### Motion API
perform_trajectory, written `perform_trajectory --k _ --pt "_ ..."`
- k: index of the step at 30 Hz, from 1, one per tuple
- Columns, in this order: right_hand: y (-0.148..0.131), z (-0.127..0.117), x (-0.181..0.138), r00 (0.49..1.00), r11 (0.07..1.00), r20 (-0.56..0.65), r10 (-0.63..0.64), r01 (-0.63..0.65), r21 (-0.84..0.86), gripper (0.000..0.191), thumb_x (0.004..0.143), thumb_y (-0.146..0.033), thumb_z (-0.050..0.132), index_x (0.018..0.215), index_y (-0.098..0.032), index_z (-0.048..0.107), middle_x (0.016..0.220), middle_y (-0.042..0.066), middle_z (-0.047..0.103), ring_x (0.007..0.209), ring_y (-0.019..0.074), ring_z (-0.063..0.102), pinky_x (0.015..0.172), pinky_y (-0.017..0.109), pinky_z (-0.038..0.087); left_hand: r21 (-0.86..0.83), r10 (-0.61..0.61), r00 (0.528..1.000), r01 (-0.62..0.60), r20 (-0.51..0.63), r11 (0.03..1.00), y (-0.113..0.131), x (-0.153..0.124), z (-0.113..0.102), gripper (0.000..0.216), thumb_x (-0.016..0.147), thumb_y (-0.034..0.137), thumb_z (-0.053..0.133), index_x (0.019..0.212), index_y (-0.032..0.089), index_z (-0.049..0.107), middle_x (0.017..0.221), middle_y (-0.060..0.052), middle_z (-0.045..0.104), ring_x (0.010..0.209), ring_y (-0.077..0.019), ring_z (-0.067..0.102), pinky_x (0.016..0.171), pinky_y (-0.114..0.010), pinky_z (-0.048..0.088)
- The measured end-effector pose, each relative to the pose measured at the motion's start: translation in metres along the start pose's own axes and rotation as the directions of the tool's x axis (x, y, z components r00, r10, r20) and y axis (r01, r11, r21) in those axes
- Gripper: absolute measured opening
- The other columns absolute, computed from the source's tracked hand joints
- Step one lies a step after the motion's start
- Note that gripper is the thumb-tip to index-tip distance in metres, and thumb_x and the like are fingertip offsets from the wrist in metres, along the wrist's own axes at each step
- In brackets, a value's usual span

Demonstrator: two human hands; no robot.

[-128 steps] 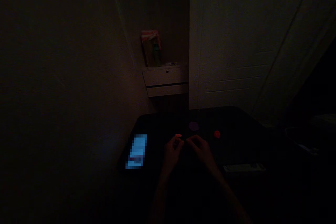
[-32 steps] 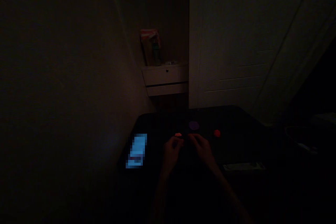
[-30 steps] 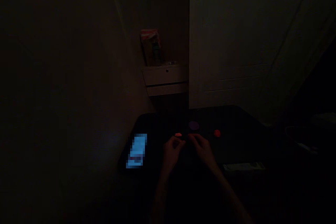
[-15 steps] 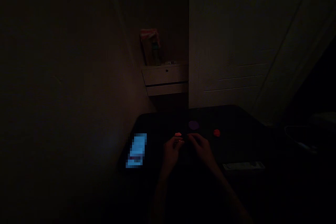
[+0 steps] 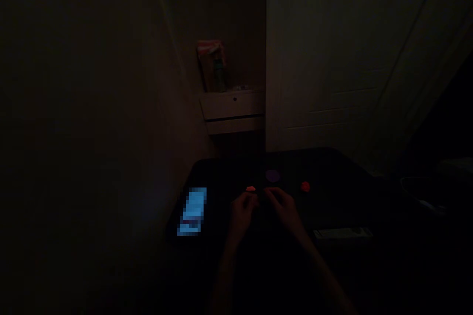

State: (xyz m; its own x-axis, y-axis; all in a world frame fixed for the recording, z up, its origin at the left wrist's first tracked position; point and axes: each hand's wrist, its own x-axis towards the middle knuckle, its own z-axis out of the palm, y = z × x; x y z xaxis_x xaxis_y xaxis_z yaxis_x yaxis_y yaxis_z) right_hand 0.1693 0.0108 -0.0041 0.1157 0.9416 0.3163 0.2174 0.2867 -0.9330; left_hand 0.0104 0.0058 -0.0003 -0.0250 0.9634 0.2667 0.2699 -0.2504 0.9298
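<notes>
Pink lump [image 5: 250, 189], small and flattish, shows at the dark table [image 5: 332, 167] just beyond the left hand's fingers; in this dim light I cannot tell whether they touch it. From the left, a plain wall [image 5: 111, 108] falls into deep shadow, and next to it, on the table's left side, lies a bright blue, pixelated rectangular screen [image 5: 192, 210]. Farther back, a bag with red and pale stripes [image 5: 210, 48] stands beside a greenish bottle [image 5: 219, 74], both on top of a pale drawer unit [image 5: 234, 107] with a dark round spot on its upper front. In front, the left hand [image 5: 241, 212] has its thumb and forefinger curved toward each other; whether they meet, or pinch anything, is too dark to tell. A purple disc [image 5: 273, 175] lies behind the space separating the two hands. The right hand [image 5: 286, 207] points inward with thumb and forefinger close, and I cannot tell whether anything is between them. Its fingertips stand apart from the left hand's. A red lump [image 5: 305, 187] sits to its right on the table. Behind rises a large pale panel [image 5: 325, 83] with faint grooves. At the table's near edge is a long, narrow, pale-faced object [image 5: 343, 234], its markings unreadable, and at far right a thin pale cable [image 5: 410, 192] curves through the shadow.
</notes>
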Motion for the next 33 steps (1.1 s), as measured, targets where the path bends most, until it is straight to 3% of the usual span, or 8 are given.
perform_trajectory --k 5,13,19,26,33 --pt "0.001 0.000 0.000 1.000 1.000 0.010 -0.001 0.001 -0.012 0.034 0.088 -0.050 0.062 0.097 -0.021 0.076 0.101 0.009 0.078 0.095 0.0280 0.071 0.089 0.039 0.052 -0.041 0.000 1.000 0.000 -0.002 0.999 -0.001 0.000 -0.001 0.016 0.083 0.033 0.067 0.087 0.018 0.072 0.086 -0.005 0.075 0.080 -0.0191 0.069 0.077 -0.030 0.052" --pt "0.003 0.001 0.000 1.000 1.000 0.001 -0.022 0.022 -0.003 0.035 0.089 -0.052 0.062 0.098 -0.021 0.076 0.102 0.009 0.078 0.097 0.0280 0.071 0.089 0.039 0.053 -0.109 0.002 1.000 -0.001 0.008 0.994 -0.009 0.001 0.001 0.020 0.086 0.030 0.062 0.096 0.018 0.074 0.119 -0.011 0.074 0.089 -0.0198 0.072 0.079 -0.031 0.055" --pt "0.003 0.000 -0.001 1.000 1.000 0.004 -0.020 0.020 -0.012 0.033 0.089 -0.050 0.062 0.097 -0.022 0.076 0.101 0.008 0.079 0.096 0.0276 0.071 0.087 0.039 0.053 -0.061 -0.002 1.000 0.000 -0.024 0.998 -0.011 0.002 0.001 0.034 0.094 0.038 0.053 0.110 0.015 0.072 0.102 -0.011 0.078 0.071 -0.0158 0.066 0.071 -0.030 0.052" --pt "0.005 0.000 0.000 1.000 1.000 0.015 -0.009 0.009 -0.011 0.034 0.089 -0.051 0.062 0.097 -0.022 0.076 0.102 0.009 0.079 0.096 0.0278 0.071 0.088 0.039 0.053 -0.110 -0.021 0.999 0.015 -0.045 0.994 -0.008 0.002 0.001 0.054 0.095 0.059 0.046 0.109 0.013 0.072 0.083 -0.008 0.073 0.069 -0.0166 0.065 0.067 -0.027 0.049" --pt "0.005 0.000 0.000 1.000 1.000 0.020 -0.003 0.003 -0.011 0.032 0.090 -0.048 0.061 0.099 -0.022 0.076 0.103 0.008 0.078 0.097 0.0273 0.071 0.089 0.039 0.052 -0.006 -0.016 1.000 0.016 -0.011 1.000 -0.005 0.001 -0.001 0.046 0.096 0.054 0.048 0.105 0.016 0.073 0.074 -0.004 0.071 0.073 -0.0188 0.067 0.070 -0.028 0.049"
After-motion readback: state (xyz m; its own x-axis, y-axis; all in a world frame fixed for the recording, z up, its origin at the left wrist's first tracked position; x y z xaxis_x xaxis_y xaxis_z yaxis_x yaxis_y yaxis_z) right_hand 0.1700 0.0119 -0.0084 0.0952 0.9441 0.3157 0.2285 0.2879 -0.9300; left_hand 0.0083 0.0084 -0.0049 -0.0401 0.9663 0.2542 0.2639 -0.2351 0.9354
